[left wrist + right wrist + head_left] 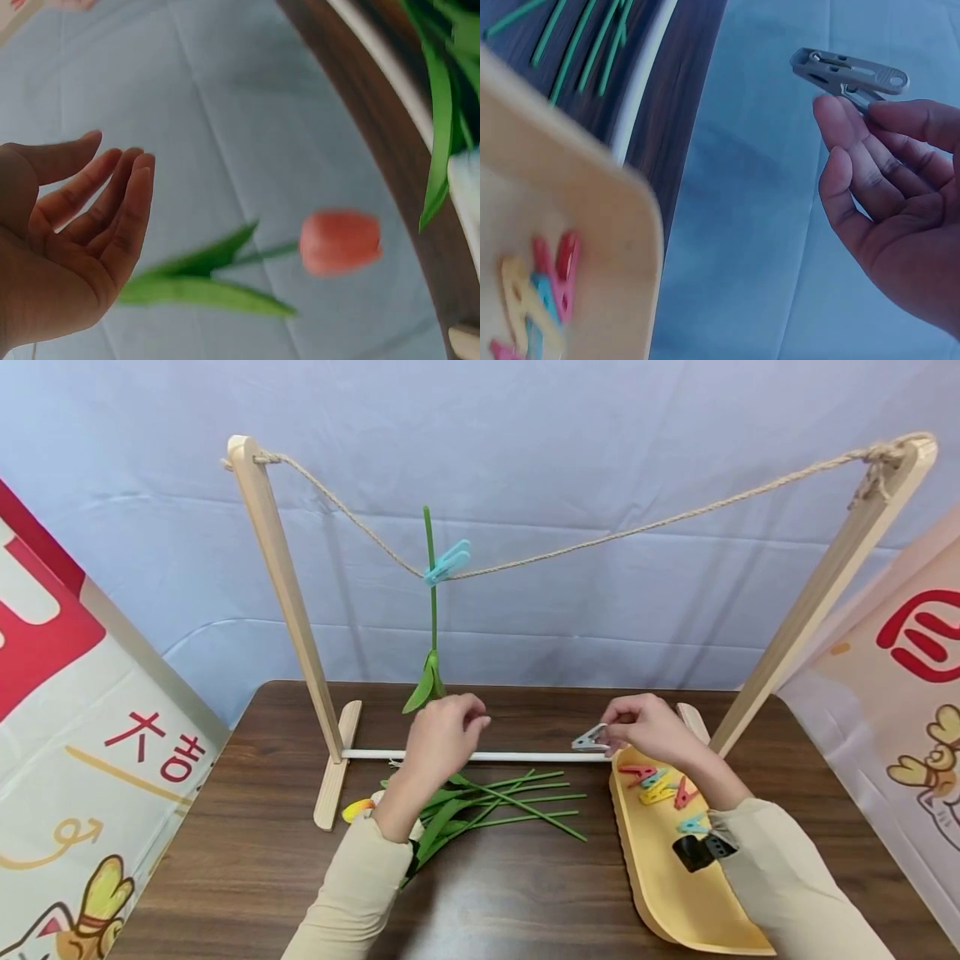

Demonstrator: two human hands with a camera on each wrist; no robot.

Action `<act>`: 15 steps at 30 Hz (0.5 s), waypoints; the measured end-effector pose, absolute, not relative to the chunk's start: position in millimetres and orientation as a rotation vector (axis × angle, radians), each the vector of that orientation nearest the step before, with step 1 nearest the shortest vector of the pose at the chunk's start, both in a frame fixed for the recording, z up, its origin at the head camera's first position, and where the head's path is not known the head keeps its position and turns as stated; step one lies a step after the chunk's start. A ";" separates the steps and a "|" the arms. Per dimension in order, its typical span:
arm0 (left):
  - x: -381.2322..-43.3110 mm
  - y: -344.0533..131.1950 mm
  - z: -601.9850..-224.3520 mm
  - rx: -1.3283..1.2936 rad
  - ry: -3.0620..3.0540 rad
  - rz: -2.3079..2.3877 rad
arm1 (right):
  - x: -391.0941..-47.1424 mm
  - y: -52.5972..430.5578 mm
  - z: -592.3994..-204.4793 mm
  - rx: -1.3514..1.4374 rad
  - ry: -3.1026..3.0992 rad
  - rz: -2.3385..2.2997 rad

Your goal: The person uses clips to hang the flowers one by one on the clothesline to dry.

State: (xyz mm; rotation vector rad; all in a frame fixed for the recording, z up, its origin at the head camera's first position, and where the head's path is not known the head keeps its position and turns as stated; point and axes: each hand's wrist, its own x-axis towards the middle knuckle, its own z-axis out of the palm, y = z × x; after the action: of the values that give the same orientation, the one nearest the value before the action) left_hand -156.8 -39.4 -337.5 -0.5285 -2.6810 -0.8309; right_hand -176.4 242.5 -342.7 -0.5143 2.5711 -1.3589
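My right hand (651,727) pinches a grey clothespin (851,71) between thumb and fingertips, above the far end of a yellow tray (637,868). My left hand (444,735) holds nothing; its fingers are loosely bent with the thumb apart from them in the left wrist view. Just behind it, a tulip with a coral-red bloom (341,242) hangs head down from a twine line (660,522), fixed by a light-blue clothespin (448,562). Below the left forearm, several more artificial flowers (480,806) lie on the table, their green stems pointing right.
Two wooden posts (281,585) carry the sagging twine, joined low down by a white rod (525,757). Red, yellow and blue clothespins (660,785) lie in the tray. A pale cloth backdrop (570,452) stands behind the brown table (510,902), with printed panels (112,760) at both sides.
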 end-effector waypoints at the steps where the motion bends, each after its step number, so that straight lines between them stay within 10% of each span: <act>1: -155.6 -35.4 -340.0 -0.558 -2.701 -0.819 | -176.1 237.9 -342.6 -0.517 2.547 -1.374; 15: -142.9 -2.0 -360.7 -0.756 -2.833 -0.816 | -169.2 199.6 -346.3 -0.640 2.518 -1.384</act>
State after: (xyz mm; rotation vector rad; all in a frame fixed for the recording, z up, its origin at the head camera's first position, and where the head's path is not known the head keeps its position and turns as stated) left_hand -142.9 -2.0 -360.7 -0.7557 -2.8335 -0.8162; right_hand -169.2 199.6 -346.3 -0.6398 2.5180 -1.3841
